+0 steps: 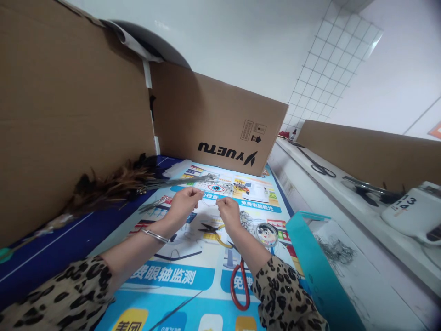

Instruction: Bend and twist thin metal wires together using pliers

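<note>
Metal wire (210, 201), crosswise, pinched, left hand (186, 201), right hand (228, 214)

Both forearms reach forward, sleeves pushed back. The left hand (186, 198) and right hand (228, 211) are raised side by side, each grip pinched closed, fingertips apparently nipping something too fine to see.
</note>
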`<action>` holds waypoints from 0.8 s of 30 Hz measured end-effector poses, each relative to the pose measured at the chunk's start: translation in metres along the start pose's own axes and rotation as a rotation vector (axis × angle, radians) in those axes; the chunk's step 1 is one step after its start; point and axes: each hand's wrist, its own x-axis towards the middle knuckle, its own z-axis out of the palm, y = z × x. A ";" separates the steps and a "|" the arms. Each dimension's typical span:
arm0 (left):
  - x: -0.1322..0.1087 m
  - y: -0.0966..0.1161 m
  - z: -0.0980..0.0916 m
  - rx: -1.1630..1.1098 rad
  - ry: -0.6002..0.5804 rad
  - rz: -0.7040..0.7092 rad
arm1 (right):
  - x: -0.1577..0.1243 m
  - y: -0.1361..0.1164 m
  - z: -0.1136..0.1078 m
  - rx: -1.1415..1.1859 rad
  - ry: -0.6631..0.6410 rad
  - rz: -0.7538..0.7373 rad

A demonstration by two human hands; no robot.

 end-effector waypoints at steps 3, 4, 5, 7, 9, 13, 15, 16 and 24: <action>0.000 -0.004 0.002 0.034 0.034 0.019 | 0.005 0.003 -0.005 -0.063 -0.014 -0.026; 0.001 -0.005 0.002 0.048 0.035 0.026 | 0.007 0.004 -0.006 -0.083 -0.024 -0.035; 0.001 -0.006 0.002 0.063 0.031 0.033 | 0.009 0.005 -0.007 -0.102 -0.036 -0.044; 0.004 -0.008 -0.001 0.096 0.021 0.049 | 0.014 0.007 -0.010 -0.138 -0.069 -0.059; 0.008 -0.007 -0.006 0.135 0.008 0.074 | 0.018 0.008 -0.013 -0.170 -0.113 -0.072; 0.015 0.000 -0.019 0.243 -0.046 0.154 | 0.019 0.004 -0.019 -0.227 -0.226 -0.117; 0.016 0.006 -0.023 0.310 -0.110 0.205 | 0.018 0.000 -0.023 -0.254 -0.284 -0.151; 0.016 0.009 -0.025 0.342 -0.148 0.234 | 0.017 -0.003 -0.024 -0.267 -0.310 -0.168; 0.007 0.021 -0.023 0.578 -0.392 0.380 | 0.003 -0.024 -0.031 -0.368 -0.513 -0.249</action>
